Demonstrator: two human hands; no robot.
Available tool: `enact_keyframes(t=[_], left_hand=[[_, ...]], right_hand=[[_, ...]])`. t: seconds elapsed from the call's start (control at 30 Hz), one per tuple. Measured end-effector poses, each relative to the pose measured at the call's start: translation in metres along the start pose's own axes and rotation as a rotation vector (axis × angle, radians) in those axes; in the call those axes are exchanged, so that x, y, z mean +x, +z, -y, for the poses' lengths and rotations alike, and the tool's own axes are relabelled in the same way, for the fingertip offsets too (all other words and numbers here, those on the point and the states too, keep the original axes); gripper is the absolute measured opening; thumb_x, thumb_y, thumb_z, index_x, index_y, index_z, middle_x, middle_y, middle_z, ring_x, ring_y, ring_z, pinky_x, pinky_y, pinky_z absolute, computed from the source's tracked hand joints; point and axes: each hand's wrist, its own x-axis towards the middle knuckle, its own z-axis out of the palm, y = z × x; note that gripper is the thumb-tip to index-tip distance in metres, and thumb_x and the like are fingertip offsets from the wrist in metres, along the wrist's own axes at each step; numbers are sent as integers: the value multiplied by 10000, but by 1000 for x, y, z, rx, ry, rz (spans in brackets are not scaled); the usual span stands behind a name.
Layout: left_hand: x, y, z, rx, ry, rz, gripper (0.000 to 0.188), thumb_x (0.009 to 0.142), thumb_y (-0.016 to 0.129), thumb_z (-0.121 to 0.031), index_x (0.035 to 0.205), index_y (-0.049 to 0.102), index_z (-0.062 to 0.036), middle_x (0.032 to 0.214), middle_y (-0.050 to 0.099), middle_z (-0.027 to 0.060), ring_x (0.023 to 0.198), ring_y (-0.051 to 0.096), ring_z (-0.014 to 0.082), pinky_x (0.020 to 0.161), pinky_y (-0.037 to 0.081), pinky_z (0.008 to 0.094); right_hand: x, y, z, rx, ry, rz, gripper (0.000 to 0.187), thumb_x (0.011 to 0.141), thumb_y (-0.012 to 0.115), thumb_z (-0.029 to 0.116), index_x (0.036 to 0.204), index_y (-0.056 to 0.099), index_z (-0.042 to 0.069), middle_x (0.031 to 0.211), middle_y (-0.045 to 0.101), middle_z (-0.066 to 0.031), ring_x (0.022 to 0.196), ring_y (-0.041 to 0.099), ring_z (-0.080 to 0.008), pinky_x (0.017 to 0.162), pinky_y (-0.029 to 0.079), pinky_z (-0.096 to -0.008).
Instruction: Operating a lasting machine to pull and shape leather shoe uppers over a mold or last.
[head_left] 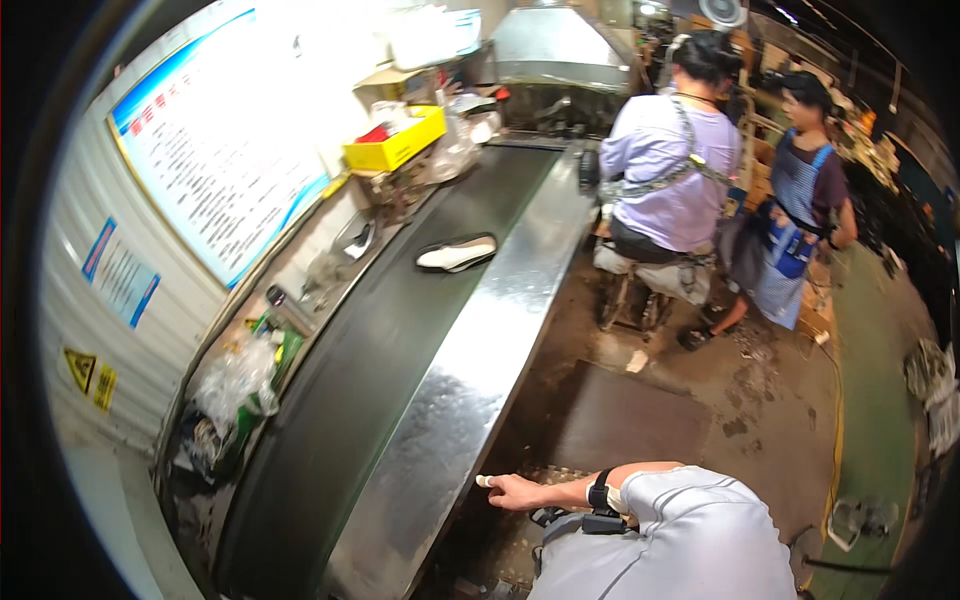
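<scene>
Noted: crumpled clear plastic bags (238,380) heaped left; yellow open box (397,140); black-and-white shoe (457,253) lying on dark flat belt (340,400); shiny silver metal table (420,430); right hand (512,491) by its edge. Cannot tell grip's state, apart or together.

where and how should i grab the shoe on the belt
Probably pinch the shoe across its middle, by both long edges, from above and from the metal strip's side. It is long and narrow, lying slantwise across the belt; the yellow box stands off the opposite side.
</scene>
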Motion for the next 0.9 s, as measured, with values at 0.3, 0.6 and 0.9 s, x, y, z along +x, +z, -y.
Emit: enact_keyframes(t=[0.3,0.6,0.9], left_hand=[[-75,-16,10,64,121,-411,542,1044,400,-409,1526,356,-163,1519,414,134,1388,413,280,1104,444,468],[-142,4,13,184,145,-769,558,1046,393,-426,1542,340,-178,1548,393,130,1410,395,277,1111,440,473],[-6,-31,29,-92,-141,-584,528,933,685,-335,1310,579,20,1248,650,149,1125,609,330,988,477,519]], right_hand=[[44,41,57,-49,-269,229,304,881,602,187,1090,605,-34,963,674,-256,950,660,-421,804,511,-478],[72,-4,35,-31,-237,184,342,891,602,198,1152,614,-22,985,696,-256,977,677,-407,849,527,-452],[72,-45,22,53,-140,50,300,905,626,178,1095,608,-54,995,715,-233,969,701,-358,861,534,-429]])
